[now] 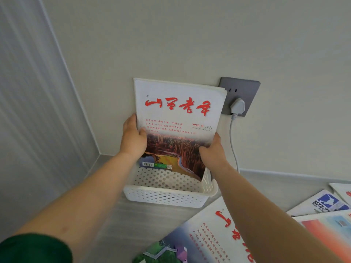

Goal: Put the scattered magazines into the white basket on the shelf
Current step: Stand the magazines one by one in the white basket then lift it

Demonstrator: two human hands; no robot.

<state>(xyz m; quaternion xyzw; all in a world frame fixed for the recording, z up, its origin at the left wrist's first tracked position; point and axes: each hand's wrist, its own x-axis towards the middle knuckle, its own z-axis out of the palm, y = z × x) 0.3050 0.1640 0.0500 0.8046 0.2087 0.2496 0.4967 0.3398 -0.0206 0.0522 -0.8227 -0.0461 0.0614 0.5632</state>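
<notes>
A magazine (178, 118) with a white cover, red calligraphy and an autumn landscape photo stands upright against the wall, its lower end inside the white perforated basket (167, 198). My left hand (133, 137) grips its left edge and my right hand (213, 150) grips its right edge. Behind its lower left corner shows another magazine (152, 164) with a barcode, also in the basket. A third magazine (207, 236) with red lettering lies flat on the shelf at the bottom right, partly under my right forearm.
A grey wall socket (245, 90) with a white plug (237, 106) and cable sits just right of the upright magazine. More magazines (321, 204) lie scattered at the right edge. A corner wall panel (38, 111) closes the left side.
</notes>
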